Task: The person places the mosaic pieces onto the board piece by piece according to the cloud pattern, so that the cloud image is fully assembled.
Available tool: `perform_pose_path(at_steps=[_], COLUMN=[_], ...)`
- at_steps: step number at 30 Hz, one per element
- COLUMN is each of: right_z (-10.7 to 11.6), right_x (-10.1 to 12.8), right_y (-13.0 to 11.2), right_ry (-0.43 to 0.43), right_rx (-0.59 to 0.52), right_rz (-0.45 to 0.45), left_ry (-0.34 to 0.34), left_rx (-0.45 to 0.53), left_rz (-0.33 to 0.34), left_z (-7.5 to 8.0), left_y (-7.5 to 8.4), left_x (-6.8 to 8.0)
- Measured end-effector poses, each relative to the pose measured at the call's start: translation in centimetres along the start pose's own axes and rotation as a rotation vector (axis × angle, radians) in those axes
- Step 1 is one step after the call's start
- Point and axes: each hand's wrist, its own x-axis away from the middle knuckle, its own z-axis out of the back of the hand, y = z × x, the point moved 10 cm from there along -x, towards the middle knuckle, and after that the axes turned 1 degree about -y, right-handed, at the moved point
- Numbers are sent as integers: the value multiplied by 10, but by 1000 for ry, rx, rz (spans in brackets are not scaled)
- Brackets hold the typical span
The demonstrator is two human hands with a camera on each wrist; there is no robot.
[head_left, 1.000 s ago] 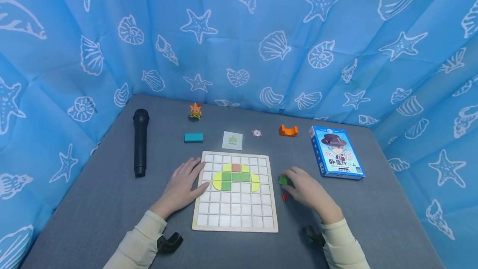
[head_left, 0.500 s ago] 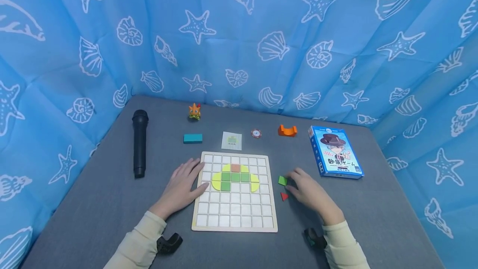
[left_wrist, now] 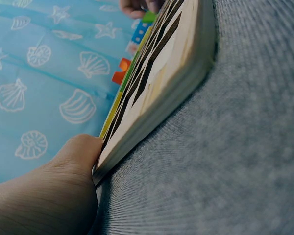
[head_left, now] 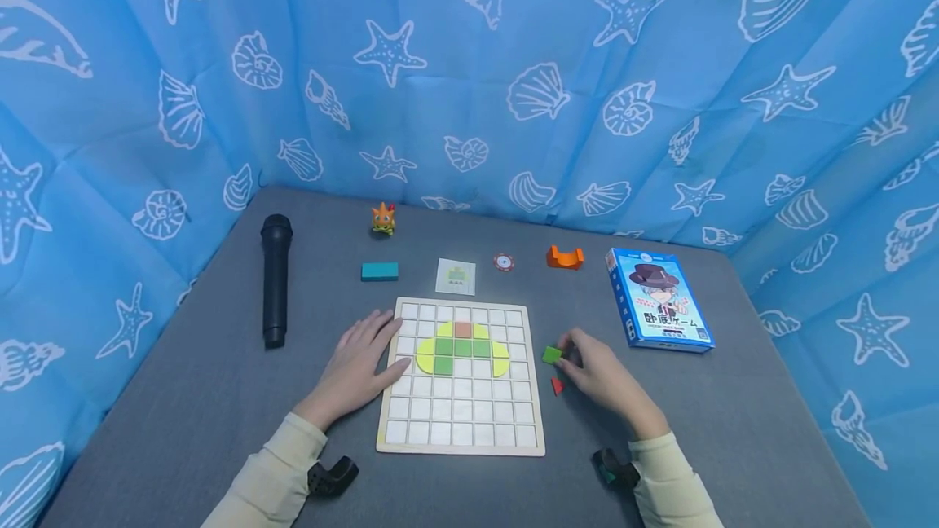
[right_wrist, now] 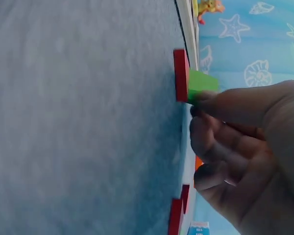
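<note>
A wooden grid board [head_left: 460,451] with white squares lies in the middle of the table. Green tiles [head_left: 464,347], yellow curved tiles [head_left: 425,355] and one brown tile [head_left: 463,328] form a pattern on its upper half. My left hand [head_left: 359,361] rests at the board's left edge, fingers spread, thumb on the rim. Right of the board, my right hand [head_left: 600,369] pinches a green square tile [head_left: 552,355] between thumb and fingertips. Just nearer than that tile lies a small red piece [head_left: 557,386]. The right wrist view shows further red pieces [right_wrist: 175,216] beneath the hand.
Behind the board lie a pattern card [head_left: 456,276], a teal block [head_left: 379,271], a poker chip [head_left: 504,262] and an orange U-shaped block [head_left: 565,257]. A microphone [head_left: 275,279] is at left, a spiky toy figure [head_left: 383,218] at the back, a blue game box [head_left: 660,300] at right.
My right fingers have closed on the green tile, which has tilted and shifted slightly left. The red piece has turned a little. My left hand has stayed in place.
</note>
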Motion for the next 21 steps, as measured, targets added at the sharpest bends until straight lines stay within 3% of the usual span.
perform_pose_path(at_steps=[6,13,21], right_z=[3,-4,-31], right_x=[3,1,-7], right_y=[-16,-48,-89], right_ry=[55,40,0], right_rx=[-130,-359,-428], right_rz=[56,7,61], left_ry=[-5,-2,3], left_rx=[-5,-3,-3], left_rz=[-16,-18,0], left_z=[-1,1,1], left_y=[1,3,0], left_x=[1,1,0])
